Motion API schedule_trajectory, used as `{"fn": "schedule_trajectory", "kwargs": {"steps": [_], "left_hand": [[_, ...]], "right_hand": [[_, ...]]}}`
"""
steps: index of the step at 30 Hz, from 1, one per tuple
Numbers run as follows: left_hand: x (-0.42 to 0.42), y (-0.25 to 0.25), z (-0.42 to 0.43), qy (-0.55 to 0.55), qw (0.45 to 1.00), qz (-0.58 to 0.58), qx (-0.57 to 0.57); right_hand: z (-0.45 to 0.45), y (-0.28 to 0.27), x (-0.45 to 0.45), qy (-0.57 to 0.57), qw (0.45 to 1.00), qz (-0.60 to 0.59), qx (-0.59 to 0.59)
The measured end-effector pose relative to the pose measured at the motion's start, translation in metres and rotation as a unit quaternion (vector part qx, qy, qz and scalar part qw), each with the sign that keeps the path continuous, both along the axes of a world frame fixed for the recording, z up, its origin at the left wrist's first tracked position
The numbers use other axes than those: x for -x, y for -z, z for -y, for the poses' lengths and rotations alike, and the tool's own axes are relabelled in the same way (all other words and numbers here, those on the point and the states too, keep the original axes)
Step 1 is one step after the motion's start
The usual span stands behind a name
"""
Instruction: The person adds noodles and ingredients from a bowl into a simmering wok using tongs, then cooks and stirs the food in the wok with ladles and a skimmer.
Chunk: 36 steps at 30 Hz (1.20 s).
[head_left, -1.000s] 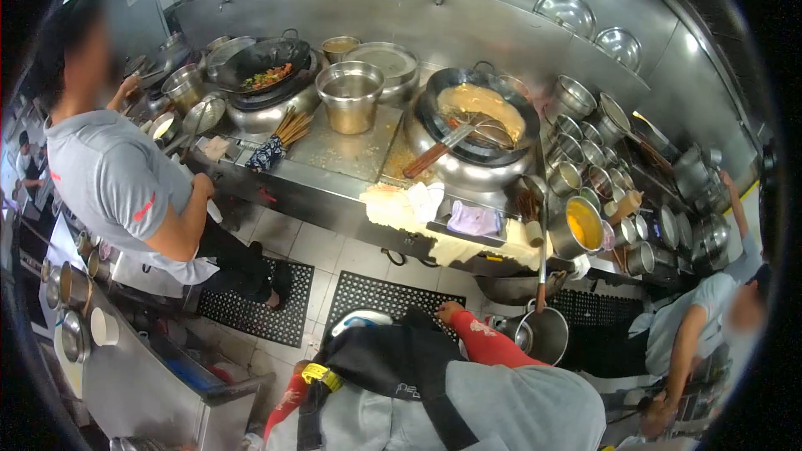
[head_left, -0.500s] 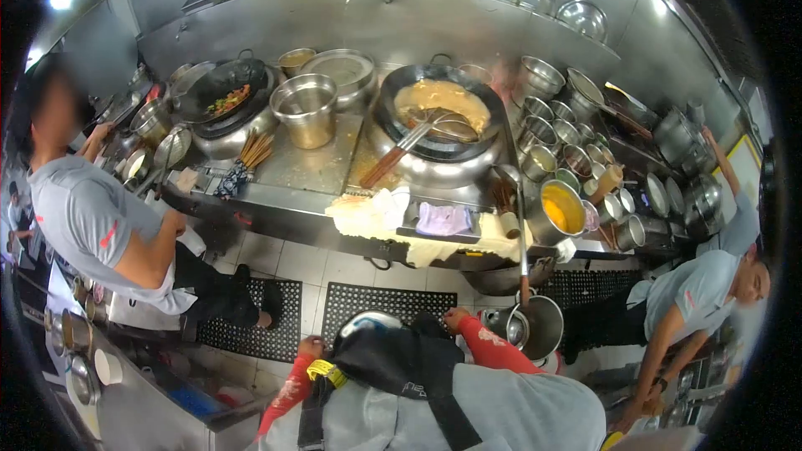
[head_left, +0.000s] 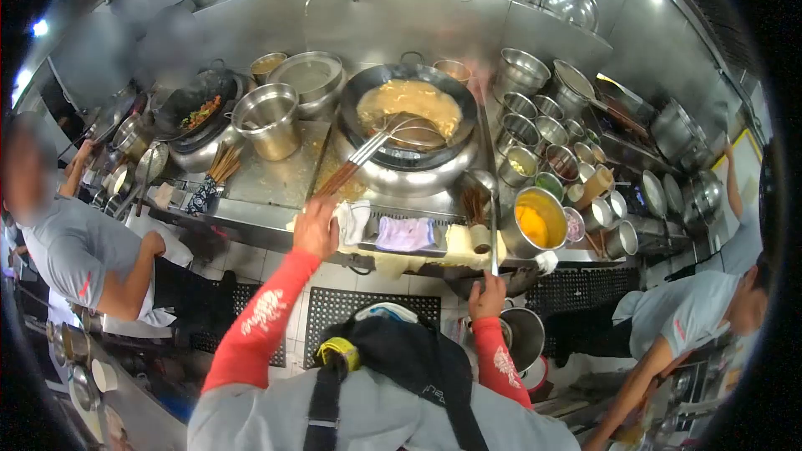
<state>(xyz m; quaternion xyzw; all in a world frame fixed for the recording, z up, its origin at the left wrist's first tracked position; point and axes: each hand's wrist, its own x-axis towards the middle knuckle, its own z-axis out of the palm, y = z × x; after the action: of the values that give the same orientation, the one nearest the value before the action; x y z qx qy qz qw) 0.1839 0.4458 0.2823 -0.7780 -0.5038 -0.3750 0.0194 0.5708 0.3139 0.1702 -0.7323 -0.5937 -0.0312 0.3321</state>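
Note:
My left hand (head_left: 316,230) reaches over the front edge of the range, beside a folded white cloth (head_left: 356,220). Its fingertips are close to the wooden handle ends of a strainer (head_left: 364,153); whether they grip anything is hidden. The strainer's head leans in a large black wok (head_left: 351,100) of cloudy, pale brown liquid (head_left: 401,100). Lower right, my right hand (head_left: 486,296) is closed around the end of a long-handled ladle (head_left: 494,234). The ladle's handle runs up past a steel pot (head_left: 535,221) with yellow contents.
A steel pot (head_left: 267,121) and a lidded pot (head_left: 309,75) stand left of the wok. Several small steel containers (head_left: 551,132) crowd the right. A purple cloth (head_left: 405,233) lies in front. Co-workers stand at left (head_left: 109,259) and right (head_left: 685,317). A pail (head_left: 525,338) is by my right arm.
Both my hands have risen from beside my body to the range's front. The left has come up to the strainer handles and cloth; the right has taken hold of the ladle. The view has shifted.

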Motion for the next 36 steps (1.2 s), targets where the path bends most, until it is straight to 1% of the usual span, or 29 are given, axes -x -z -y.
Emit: {"fn": "schedule_trajectory", "kwargs": {"steps": [3, 4, 7, 9, 10, 12, 13, 14, 16, 19, 20, 21, 24, 25, 26, 28, 29, 30, 32, 35, 36], "left_hand": [[-0.006, -0.010, -0.046, -0.018, 0.989, -0.143, 0.023], [-0.007, -0.007, -0.058, -0.021, 0.986, -0.153, 0.056], [-0.006, 0.008, -0.090, -0.036, 0.969, -0.192, 0.148], [-0.008, 0.010, -0.106, -0.054, 0.953, -0.221, 0.201], [-0.012, 0.000, -0.107, -0.060, 0.942, -0.248, 0.217], [-0.015, -0.018, -0.110, -0.045, 0.940, -0.256, 0.220], [-0.014, -0.023, -0.114, -0.040, 0.939, -0.259, 0.222], [-0.011, -0.030, -0.122, -0.027, 0.946, -0.265, 0.186], [-0.010, -0.055, -0.135, -0.004, 0.938, -0.287, 0.194], [-0.011, -0.101, -0.144, 0.024, 0.928, -0.305, 0.211], [-0.010, -0.110, -0.148, 0.035, 0.925, -0.309, 0.219], [-0.009, -0.114, -0.154, 0.040, 0.928, -0.299, 0.220], [-0.005, -0.121, -0.171, 0.061, 0.933, -0.273, 0.224], [-0.003, -0.124, -0.176, 0.068, 0.934, -0.269, 0.226], [-0.002, -0.127, -0.182, 0.076, 0.934, -0.265, 0.226], [-0.002, -0.137, -0.184, 0.071, 0.930, -0.244, 0.264], [-0.002, -0.142, -0.184, 0.068, 0.928, -0.232, 0.282], [-0.002, -0.147, -0.186, 0.063, 0.924, -0.214, 0.310], [0.000, -0.151, -0.187, 0.054, 0.910, -0.179, 0.369], [0.004, -0.150, -0.192, 0.063, 0.907, -0.120, 0.399], [0.005, -0.149, -0.196, 0.060, 0.907, -0.123, 0.397]], "right_hand": [[0.002, 0.021, -0.028, 0.056, 0.997, 0.001, 0.045], [0.005, 0.017, -0.032, 0.082, 0.983, -0.019, 0.163], [0.011, 0.016, -0.032, 0.099, 0.975, -0.040, 0.197], [0.013, 0.038, -0.042, 0.101, 0.966, -0.071, 0.226], [0.014, 0.046, -0.047, 0.103, 0.962, -0.085, 0.239], [0.018, 0.059, -0.052, 0.101, 0.970, -0.103, 0.197], [0.018, 0.056, -0.050, 0.097, 0.974, -0.110, 0.175], [0.019, 0.051, -0.049, 0.097, 0.969, -0.142, 0.178], [0.015, 0.037, -0.047, 0.089, 0.958, -0.202, 0.183], [0.008, 0.066, -0.047, -0.004, 0.955, -0.296, 0.018], [0.005, 0.060, -0.041, -0.014, 0.956, -0.295, -0.003], [0.004, 0.054, -0.036, -0.030, 0.951, -0.307, 0.017], [-0.002, -0.031, 0.001, -0.080, 0.928, -0.361, 0.053], [-0.006, -0.064, 0.017, -0.100, 0.914, -0.391, 0.046], [-0.011, -0.082, 0.024, -0.120, 0.899, -0.418, 0.038], [-0.018, -0.084, 0.024, -0.122, 0.920, -0.369, 0.047], [-0.022, -0.089, 0.023, -0.124, 0.939, -0.314, 0.059], [-0.026, -0.095, 0.022, -0.126, 0.956, -0.258, 0.068], [-0.037, -0.126, 0.024, -0.128, 0.983, -0.085, 0.103], [-0.065, -0.146, 0.012, -0.102, 0.977, 0.071, 0.172], [-0.077, -0.151, 0.006, -0.089, 0.972, 0.117, 0.184]]}}
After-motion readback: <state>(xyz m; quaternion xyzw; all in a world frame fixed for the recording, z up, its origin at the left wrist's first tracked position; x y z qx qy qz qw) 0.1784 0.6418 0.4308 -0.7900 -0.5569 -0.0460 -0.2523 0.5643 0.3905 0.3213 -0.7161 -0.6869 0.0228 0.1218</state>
